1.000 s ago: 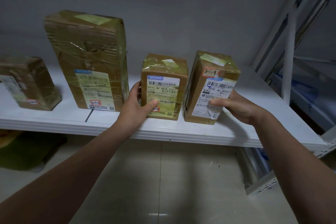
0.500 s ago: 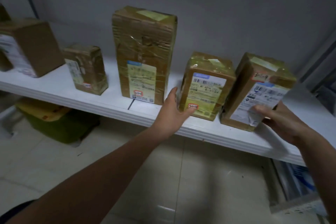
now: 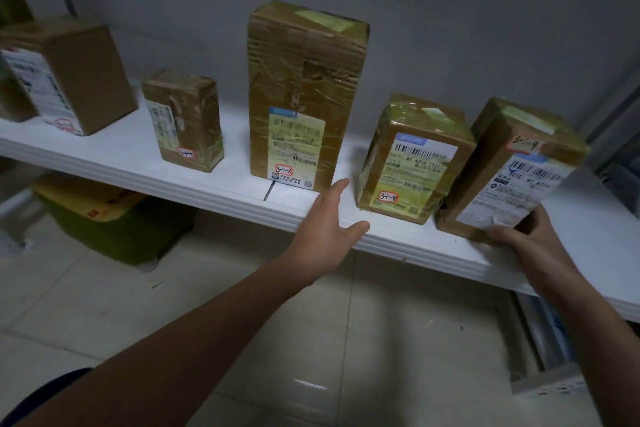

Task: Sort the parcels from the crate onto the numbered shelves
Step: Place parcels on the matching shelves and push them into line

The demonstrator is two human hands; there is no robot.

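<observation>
Several taped brown parcels stand on a white shelf (image 3: 145, 163). The rightmost, marked 3-1-9 (image 3: 512, 166), leans left, and my right hand (image 3: 530, 236) grips its lower right corner. Left of it stands the parcel marked 3-1-8 (image 3: 412, 156). My left hand (image 3: 329, 229) hovers open over the shelf's front edge, just left of that parcel and apart from it. Further left are the tall parcel 3-1-6 (image 3: 301, 94), the small parcel 3-1-5 (image 3: 187, 118) and a larger box (image 3: 69, 73).
A green crate (image 3: 114, 229) with a yellow parcel in it sits on the tiled floor under the shelf at the left. Behind the shelf is a grey wall. A white rack upright and a lower shelf (image 3: 554, 388) show at the right.
My left hand has let go of the 3-1-8 parcel and drawn back left, fingers spread. The view has swung left, showing more parcels. My right hand still holds the 3-1-9 parcel.
</observation>
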